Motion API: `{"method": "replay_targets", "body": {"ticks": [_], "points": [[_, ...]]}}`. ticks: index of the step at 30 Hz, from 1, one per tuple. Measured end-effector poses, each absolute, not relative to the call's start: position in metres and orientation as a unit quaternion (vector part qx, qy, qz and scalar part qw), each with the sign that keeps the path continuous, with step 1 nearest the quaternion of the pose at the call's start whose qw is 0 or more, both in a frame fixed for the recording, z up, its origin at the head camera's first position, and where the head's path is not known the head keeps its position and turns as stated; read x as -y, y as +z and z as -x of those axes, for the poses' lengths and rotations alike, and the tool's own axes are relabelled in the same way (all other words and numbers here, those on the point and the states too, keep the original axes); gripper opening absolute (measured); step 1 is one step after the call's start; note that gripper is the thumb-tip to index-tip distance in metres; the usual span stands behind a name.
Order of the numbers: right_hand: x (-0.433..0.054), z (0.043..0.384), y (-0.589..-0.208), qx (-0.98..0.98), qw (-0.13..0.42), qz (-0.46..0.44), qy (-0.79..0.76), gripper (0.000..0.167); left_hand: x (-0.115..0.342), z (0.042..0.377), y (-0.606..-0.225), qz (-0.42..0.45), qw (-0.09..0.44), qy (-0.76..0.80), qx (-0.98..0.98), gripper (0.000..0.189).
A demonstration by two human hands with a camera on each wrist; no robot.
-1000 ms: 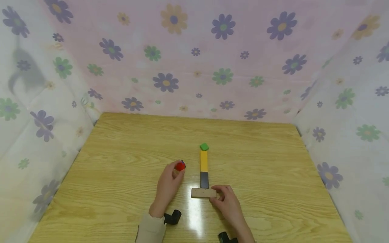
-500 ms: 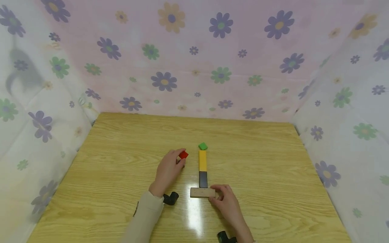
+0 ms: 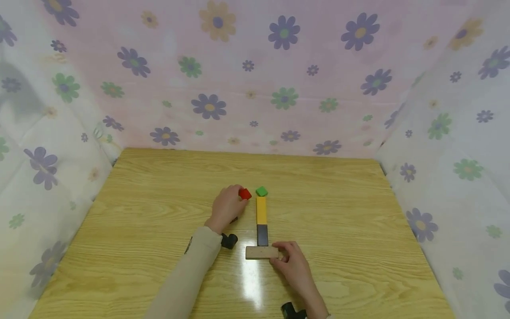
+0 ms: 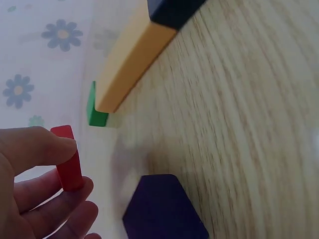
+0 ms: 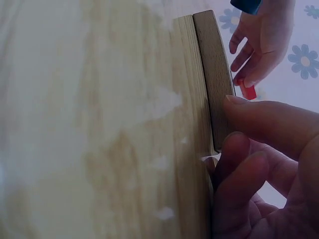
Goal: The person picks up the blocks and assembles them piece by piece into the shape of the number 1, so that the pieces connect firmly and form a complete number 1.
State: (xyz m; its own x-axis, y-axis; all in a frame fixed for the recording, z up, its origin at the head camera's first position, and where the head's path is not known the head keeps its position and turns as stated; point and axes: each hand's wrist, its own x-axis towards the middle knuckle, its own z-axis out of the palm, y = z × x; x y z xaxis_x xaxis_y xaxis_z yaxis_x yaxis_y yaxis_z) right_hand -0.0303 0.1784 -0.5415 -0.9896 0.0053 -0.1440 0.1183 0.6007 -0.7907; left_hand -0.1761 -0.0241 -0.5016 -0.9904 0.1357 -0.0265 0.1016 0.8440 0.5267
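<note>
My left hand (image 3: 228, 206) pinches a small red block (image 3: 245, 194) between thumb and fingers, left of a green block (image 3: 261, 191). In the left wrist view the red block (image 4: 70, 162) is held on edge. My right hand (image 3: 294, 266) grips the right end of a plain wooden block (image 3: 260, 252) lying crosswise, its thumb along one long face in the right wrist view. From that block's middle, a black block (image 3: 262, 235) and a yellow block (image 3: 261, 210) run away in line, and the green one sits turned cornerwise at the far end.
A dark many-sided block (image 4: 162, 209) lies on the wood-grain table (image 3: 338, 221) by my left hand, mostly hidden beneath it in the head view. Black wrist mounts (image 3: 229, 241) stick out beside both forearms. Flowered cloth (image 3: 239, 88) encloses the back and sides.
My left hand has carried the red block forward and slightly right, up beside the green block, leaving the dark block behind. The right hand keeps its grip on the wooden block.
</note>
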Motion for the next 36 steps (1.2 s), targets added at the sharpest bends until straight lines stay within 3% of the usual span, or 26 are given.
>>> {"method": "replay_targets", "body": {"ticks": [14,22,36], "points": [[-0.174,0.029,-0.545,-0.887,0.079,-0.028,-0.455,0.034,0.022,0.203,-0.521,-0.025,0.071,0.251,-0.965,0.036],[-0.174,0.029,-0.545,-0.894,0.073,-0.033,-0.441,0.033,0.026,0.218,-0.531,-0.024,0.124,0.366,-0.922,0.042],[-0.177,0.031,-0.542,-0.899,0.075,-0.041,-0.43,0.034,0.029,0.224,-0.536,-0.041,0.141,0.412,-0.899,0.041]]}}
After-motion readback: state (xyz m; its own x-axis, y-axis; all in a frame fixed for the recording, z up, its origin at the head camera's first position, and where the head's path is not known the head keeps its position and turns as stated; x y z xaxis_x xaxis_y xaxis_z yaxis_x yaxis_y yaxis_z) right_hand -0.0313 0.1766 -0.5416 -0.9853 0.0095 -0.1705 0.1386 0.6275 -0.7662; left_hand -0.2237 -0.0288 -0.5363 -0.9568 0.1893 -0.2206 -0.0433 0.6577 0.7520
